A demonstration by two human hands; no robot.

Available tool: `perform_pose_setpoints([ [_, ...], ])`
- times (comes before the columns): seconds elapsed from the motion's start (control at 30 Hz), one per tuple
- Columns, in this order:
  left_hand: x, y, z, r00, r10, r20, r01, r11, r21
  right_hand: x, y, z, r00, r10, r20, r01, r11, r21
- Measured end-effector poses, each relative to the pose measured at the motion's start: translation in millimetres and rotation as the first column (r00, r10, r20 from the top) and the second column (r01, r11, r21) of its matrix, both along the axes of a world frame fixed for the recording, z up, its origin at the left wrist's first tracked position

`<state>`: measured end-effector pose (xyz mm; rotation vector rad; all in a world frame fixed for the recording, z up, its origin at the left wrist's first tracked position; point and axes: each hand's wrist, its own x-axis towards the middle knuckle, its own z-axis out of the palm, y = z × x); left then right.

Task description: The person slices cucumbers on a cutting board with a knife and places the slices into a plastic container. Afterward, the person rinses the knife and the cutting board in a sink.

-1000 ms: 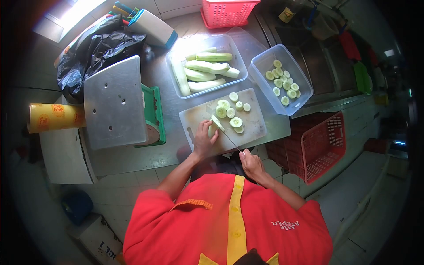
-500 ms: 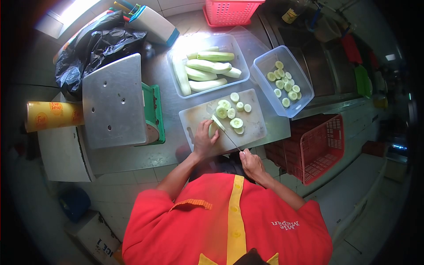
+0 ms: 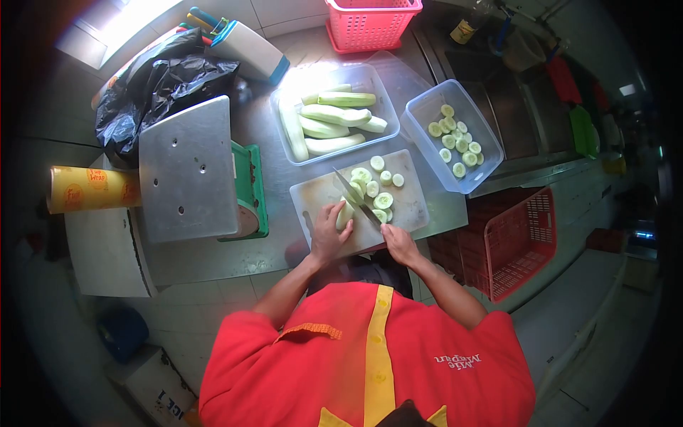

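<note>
My left hand [image 3: 329, 231] is closed around a peeled cucumber [image 3: 344, 215] on the left part of the white cutting board [image 3: 409, 206]. In my right hand [image 3: 400, 244] is the handle of a knife [image 3: 358, 200], its blade lying slantwise between the held cucumber and the cut pieces. Several round cucumber slices [image 3: 383, 201] are scattered on the board to the right of the blade. Behind the board, a clear plastic container [image 3: 390, 133] holds several whole peeled cucumbers [image 3: 336, 114]. A second clear container [image 3: 466, 183] at the right has several slices in it.
A scale with a metal platform [image 3: 186, 171] and green body stands at the left, beside a roll of plastic wrap [image 3: 92, 188]. Behind it are a black plastic bag [image 3: 165, 82] and a knife block [image 3: 250, 51]. A pink basket [image 3: 373, 25] and a red crate [image 3: 519, 242] are nearby.
The knife has moved forward and now shows its flat blade, with slices beside it. My right hand has shifted slightly forward. My left hand still holds the cucumber.
</note>
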<state>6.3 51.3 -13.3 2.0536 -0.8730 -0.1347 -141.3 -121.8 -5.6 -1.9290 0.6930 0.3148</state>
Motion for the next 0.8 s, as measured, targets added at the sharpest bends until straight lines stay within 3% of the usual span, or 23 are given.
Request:
perform_pose_setpoints([
  [0.07,0,3,-2,1.0,0.004,-0.024,-0.003,1.0,0.021,-9,9,11,0.992,0.03,0.124,0.007,0.958,-0.288],
  [0.53,-2,1,-9,0.999,0.036,-0.037,-0.037,0.999,-0.016,-36,39,51,0.998,0.036,-0.059,-0.052,0.952,-0.303],
  [0.8,-1,1,-8,0.999,0.032,-0.035,-0.032,0.999,0.0,-14,36,21,0.986,0.053,-0.161,-0.108,0.929,-0.354],
])
